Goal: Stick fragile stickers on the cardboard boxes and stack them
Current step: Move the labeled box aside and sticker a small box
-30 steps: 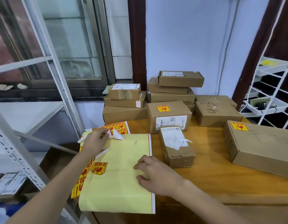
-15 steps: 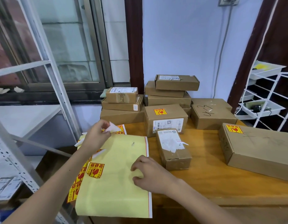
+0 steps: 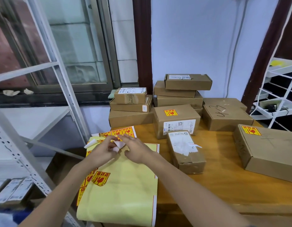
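Left hand [image 3: 103, 150] pinches a peeled sticker [image 3: 119, 144]; right hand [image 3: 136, 149], fingers relaxed, touches it from 3 o'clock. Both over the yellow backing sheet [image 3: 124, 194], which overhangs the table [image 3: 223, 177] edge. Small box [image 3: 185, 150] at 3 o'clock, apart. Sticker face hidden.

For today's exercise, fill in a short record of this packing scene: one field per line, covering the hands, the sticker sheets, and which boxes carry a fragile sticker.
left hand: pinches a small white slip
right hand: fingers straight, reaching to the slip
yellow backing sheet: on the table, one sticker left on it
sticker sheet: behind the hands
stickered boxes: middle box; large box
unstickered: small box, near the hands
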